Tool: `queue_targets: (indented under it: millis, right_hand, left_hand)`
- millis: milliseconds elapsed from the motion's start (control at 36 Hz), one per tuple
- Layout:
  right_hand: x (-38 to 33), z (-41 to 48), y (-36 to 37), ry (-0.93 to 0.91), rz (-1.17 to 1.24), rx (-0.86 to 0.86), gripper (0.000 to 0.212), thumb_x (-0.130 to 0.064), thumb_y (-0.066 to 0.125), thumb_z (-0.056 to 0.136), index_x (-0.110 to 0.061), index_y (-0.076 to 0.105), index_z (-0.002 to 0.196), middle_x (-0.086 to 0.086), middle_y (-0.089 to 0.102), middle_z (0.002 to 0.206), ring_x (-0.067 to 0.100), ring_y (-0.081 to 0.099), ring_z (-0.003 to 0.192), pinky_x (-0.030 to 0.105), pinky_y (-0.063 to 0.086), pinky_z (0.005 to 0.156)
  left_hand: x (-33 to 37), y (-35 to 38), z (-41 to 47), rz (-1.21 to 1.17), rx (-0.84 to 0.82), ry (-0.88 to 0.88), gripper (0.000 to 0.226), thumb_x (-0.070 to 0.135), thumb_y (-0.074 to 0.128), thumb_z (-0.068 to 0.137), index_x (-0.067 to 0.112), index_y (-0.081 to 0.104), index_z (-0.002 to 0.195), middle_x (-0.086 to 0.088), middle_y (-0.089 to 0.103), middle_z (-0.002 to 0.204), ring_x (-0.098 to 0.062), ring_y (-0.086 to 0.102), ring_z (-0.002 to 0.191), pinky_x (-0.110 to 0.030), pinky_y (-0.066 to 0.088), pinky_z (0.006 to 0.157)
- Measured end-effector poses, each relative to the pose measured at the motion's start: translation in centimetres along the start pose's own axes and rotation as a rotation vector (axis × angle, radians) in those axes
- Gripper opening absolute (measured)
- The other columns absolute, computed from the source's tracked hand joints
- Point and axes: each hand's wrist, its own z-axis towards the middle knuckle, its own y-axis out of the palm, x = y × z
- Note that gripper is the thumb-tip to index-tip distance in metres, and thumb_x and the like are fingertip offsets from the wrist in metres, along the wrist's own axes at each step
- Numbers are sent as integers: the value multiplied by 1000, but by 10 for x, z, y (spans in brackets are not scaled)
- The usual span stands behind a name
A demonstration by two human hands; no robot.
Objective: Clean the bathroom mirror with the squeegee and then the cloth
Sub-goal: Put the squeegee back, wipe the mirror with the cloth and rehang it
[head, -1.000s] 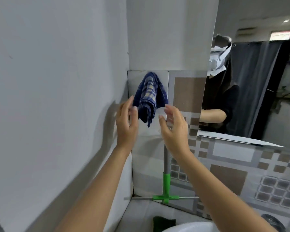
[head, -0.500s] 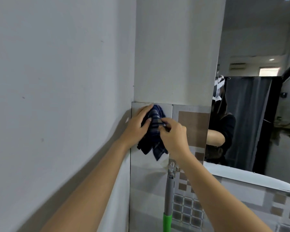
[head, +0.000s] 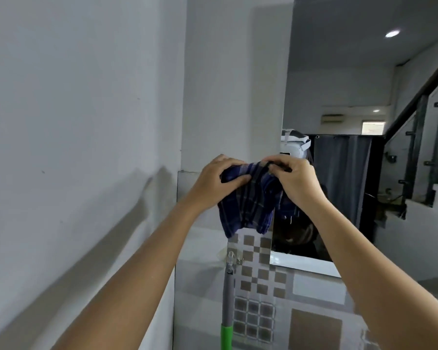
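Cloth (head: pixel 248 205) (soft blue plaid, bunched) gripped along its top by left hand (head: pixel 218 183) and right hand (head: pixel 295 180).

No readable text or labels anywhere.

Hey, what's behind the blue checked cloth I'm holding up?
Behind the cloth are the tiled wall and the mirror's left edge. Both hands, left and right, grip its top. Whatever it hung from is covered.
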Motion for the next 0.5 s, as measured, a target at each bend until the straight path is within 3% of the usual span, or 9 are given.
queue_targets:
  millis: [139, 222, 333, 417, 500]
  right_hand:
    - [15, -22, -58, -2, 26, -37, 26, -2, 55, 87, -22, 70, 91, -2, 69, 102, 12, 62, 98, 24, 48, 88]
    - [36, -35, -93, 0, -22, -39, 30, -2, 57, 85, -28, 71, 87, -2, 69, 107, 15, 61, 105, 34, 45, 99]
    - [59, -54, -134, 42, -40, -6, 38, -2, 61, 84, -39, 69, 81, -4, 69, 100, 15, 62, 100, 39, 46, 99]
    - [75, -64, -157, 95, -64, 40, 24, -4, 61, 85, -23, 73, 92, -3, 69, 94, 12, 62, 91, 29, 47, 93]
    - [90, -69, -175, 109, -95, 110, 22, -5, 60, 86, -19, 72, 98, 0, 70, 93, 10, 62, 87, 4, 43, 77]
  left_hand:
    - [50, 24, -4, -273, -154, -87, 23, 26, 67, 84, 19, 65, 106, -1, 65, 103, -12, 62, 93, -26, 51, 87]
    - [74, 46, -7, -417, -198, -107, 22, 17, 66, 84, 22, 66, 106, -2, 65, 114, -12, 63, 98, -27, 53, 88]
    - [102, 84, -5, -466, -213, -75, 23, 11, 66, 83, 21, 67, 103, -15, 61, 118, -14, 61, 102, -28, 50, 93]
    - [118, 115, 3, -460, -175, -59, 21, 16, 69, 81, 23, 69, 101, -13, 61, 115, -14, 60, 105, -35, 47, 98]
    - [128, 144, 15, -438, -122, -26, 22, 20, 72, 79, 16, 71, 101, -10, 63, 112, -15, 60, 107, -39, 46, 100]
